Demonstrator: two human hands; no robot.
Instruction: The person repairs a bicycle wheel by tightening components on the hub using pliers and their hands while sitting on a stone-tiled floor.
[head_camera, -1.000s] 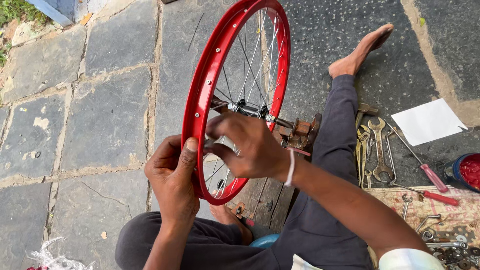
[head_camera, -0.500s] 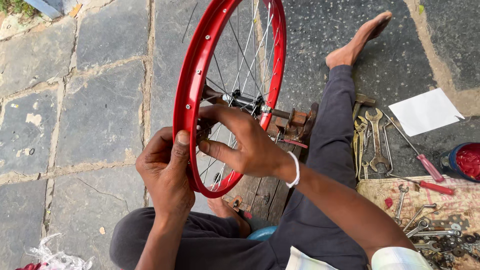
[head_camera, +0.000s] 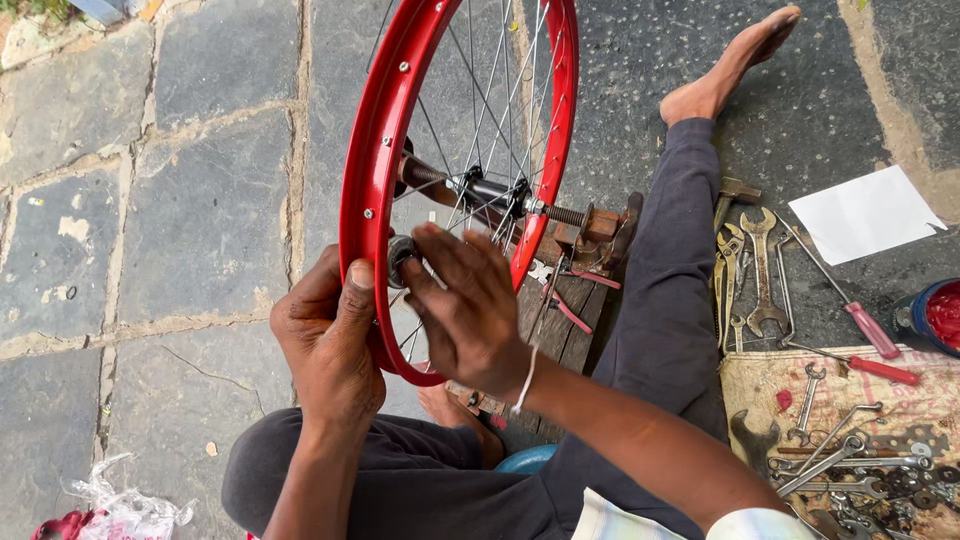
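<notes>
A red bicycle wheel (head_camera: 372, 160) stands upright between the person's knees, its axle (head_camera: 560, 213) resting on a wooden stand (head_camera: 585, 240) over stone paving (head_camera: 200, 200) — spokes and black hub in plain sight. The left hand (head_camera: 325, 340) grips the lower rim from outside, thumb laid against the red metal, while the right hand (head_camera: 465, 305) reaches in through the spokes, its fingers (head_camera: 425, 260) half-curled around a small round metal tool (head_camera: 400, 250) pressed to the rim. To the right lie spanners (head_camera: 765, 270), red-handled screwdrivers (head_camera: 870, 330) and a white sheet of paper (head_camera: 865, 212) — well apart from both hands
</notes>
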